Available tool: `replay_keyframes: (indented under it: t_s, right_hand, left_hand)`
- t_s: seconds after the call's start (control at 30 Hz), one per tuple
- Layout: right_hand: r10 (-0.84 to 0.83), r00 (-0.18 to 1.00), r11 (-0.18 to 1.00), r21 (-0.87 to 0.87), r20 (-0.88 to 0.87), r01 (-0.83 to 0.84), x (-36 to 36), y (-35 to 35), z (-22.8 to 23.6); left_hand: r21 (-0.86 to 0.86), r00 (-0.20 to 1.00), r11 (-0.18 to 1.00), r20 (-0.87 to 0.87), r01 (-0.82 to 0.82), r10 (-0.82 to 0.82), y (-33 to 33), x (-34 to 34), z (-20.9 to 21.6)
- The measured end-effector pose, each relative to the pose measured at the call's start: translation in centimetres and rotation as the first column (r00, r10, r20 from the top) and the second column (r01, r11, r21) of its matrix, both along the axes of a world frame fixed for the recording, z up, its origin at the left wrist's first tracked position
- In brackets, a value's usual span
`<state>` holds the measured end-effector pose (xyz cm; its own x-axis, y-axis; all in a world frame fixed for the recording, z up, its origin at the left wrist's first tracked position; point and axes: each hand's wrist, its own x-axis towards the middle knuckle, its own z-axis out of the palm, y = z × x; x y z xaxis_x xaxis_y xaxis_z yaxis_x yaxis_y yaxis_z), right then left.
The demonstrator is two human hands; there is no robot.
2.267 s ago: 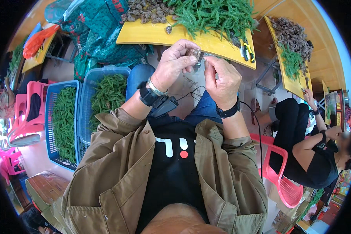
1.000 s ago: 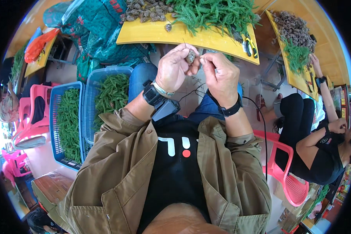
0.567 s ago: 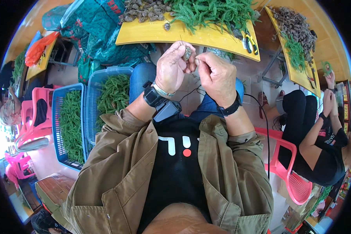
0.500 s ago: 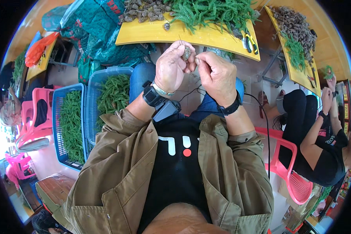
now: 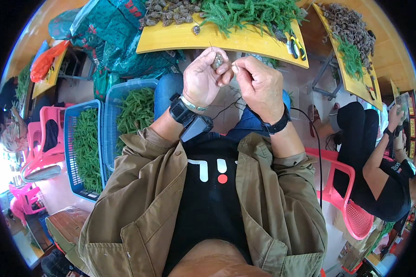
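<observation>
Just in front of the yellow table (image 5: 171,40), my left hand (image 5: 199,83) is closed round a small brown pine cone (image 5: 217,61). A thin dark wire stands up from the top of the cone. Close on its right, my right hand (image 5: 262,87) is pinched, thumb against forefinger. Something thin and pale shows at those fingertips, too small to name; it may be the wire's end. On the table lie a heap of pine cones (image 5: 169,13), one loose cone (image 5: 196,30), a pile of green artificial sprigs (image 5: 249,14) and yellow-and-black pliers (image 5: 298,48).
Two blue baskets of green sprigs (image 5: 88,147) stand at my left, below teal plastic sacks (image 5: 111,46). At right is another yellow table (image 5: 356,83) with cones and sprigs. A co-worker (image 5: 383,180) sits there, near a pink chair (image 5: 344,198). A black cable (image 5: 317,157) hangs beside my right arm.
My right hand has shifted slightly right and down. The left hand still holds the cone, turned a little. At right, the co-worker's hands have dropped lower.
</observation>
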<state>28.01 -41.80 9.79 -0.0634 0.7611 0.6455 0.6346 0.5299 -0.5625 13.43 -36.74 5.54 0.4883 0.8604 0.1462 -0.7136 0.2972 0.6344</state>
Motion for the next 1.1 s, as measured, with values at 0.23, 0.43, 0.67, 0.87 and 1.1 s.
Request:
replay_keyframes:
  t_s: [0.23,0.43,0.67,0.87,1.1]
  right_hand:
    - [0.001,0.999,1.0,0.009,0.038,-0.001,0.6,0.1,0.0]
    - [0.002,0.999,0.999,0.032,0.047,-0.004,1.2,0.0,-0.2]
    - [0.045,0.997,0.997,0.052,0.058,-0.048,2.0,0.2,0.0]
    - [0.074,0.991,0.997,-0.022,0.107,-0.072,2.1,0.2,0.0]
    - [0.102,0.992,0.991,-0.096,0.07,-0.095,2.1,0.5,-0.7]
  left_hand:
    - [-0.062,0.999,0.997,0.007,0.042,-0.041,-0.2,0.1,0.6]
    - [-0.042,0.996,0.995,0.002,0.093,-0.093,0.1,0.2,-0.3]
    - [0.036,0.962,0.965,0.079,0.259,-0.261,0.7,0.2,-1.1]
    - [-0.018,0.987,0.988,0.053,0.153,-0.152,0.3,0.6,-0.6]
    - [-0.045,0.982,0.988,0.132,0.145,-0.138,0.6,0.7,-1.0]
